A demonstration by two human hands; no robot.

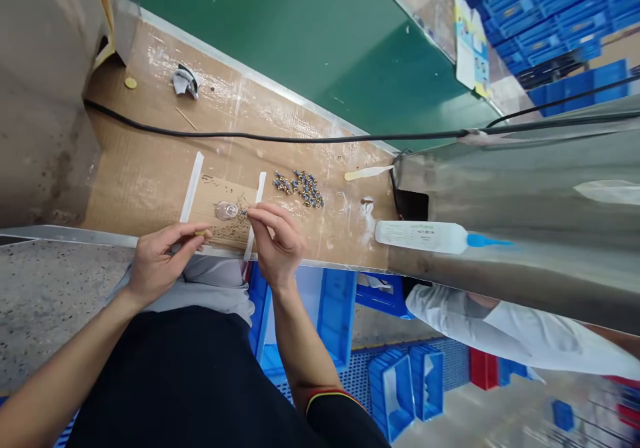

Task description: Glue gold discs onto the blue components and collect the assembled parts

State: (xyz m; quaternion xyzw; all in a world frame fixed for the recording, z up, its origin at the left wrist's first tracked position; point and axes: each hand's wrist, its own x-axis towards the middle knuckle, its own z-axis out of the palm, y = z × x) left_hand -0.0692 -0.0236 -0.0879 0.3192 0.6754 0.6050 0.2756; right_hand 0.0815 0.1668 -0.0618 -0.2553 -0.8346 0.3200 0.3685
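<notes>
My left hand (163, 258) is at the bench's front edge, its thumb and forefinger pinched on a small yellowish piece (201, 233) whose kind I cannot make out. To its right, my right hand (277, 243) pinches a tiny blue and brass-coloured part (244, 212) at the fingertips. Just left of those fingertips sits a small clear round dish (227, 211). Both hands are around a cardboard patch (215, 193) strewn with tiny dark bits. Beyond my right hand lies a loose pile of similar blue and brass-coloured parts (303, 188).
A black cable (300, 139) crosses the bench. On the right lie a white bottle with a blue nozzle (423, 237) and a pale tapered strip (367, 173). Blue bins (335, 315) stand below the front edge. A person's white sleeve (530, 335) shows at right.
</notes>
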